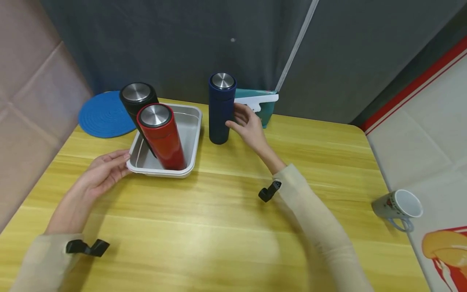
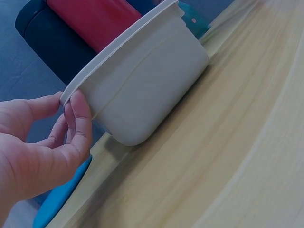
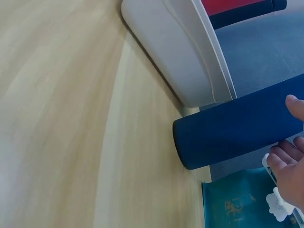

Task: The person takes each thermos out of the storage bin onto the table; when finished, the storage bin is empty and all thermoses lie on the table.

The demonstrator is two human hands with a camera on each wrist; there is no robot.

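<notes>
Stands upright on the yellow bench point(image 1: 226, 211), just right of the white tray point(image 1: 195, 134): 1 dark blue flask point(image 1: 220, 109) with a steel cap. Looks stiff and hard, with a smooth painted wall, so probably slippery under dry fingers; weight depends on filling, which cannot be seen. Tall and narrow, so likely easy to tip when pushed high up. Best taken around the middle of the body, thumb on 1 side and fingers on the opposite side, not at the cap.

Right hand point(image 1: 246, 125) half curled around the flask's right side, thumb at the front and fingers behind; seems a light touch, not a full grip.

Left hand point(image 1: 103, 170) pinches the near left corner rim of the tray, thumb over the edge and fingers under it. Tray looks thin and light.

Inside the tray, leaning: 1 red flask point(image 1: 162, 138) and 1 black flask point(image 1: 138, 101).
</notes>
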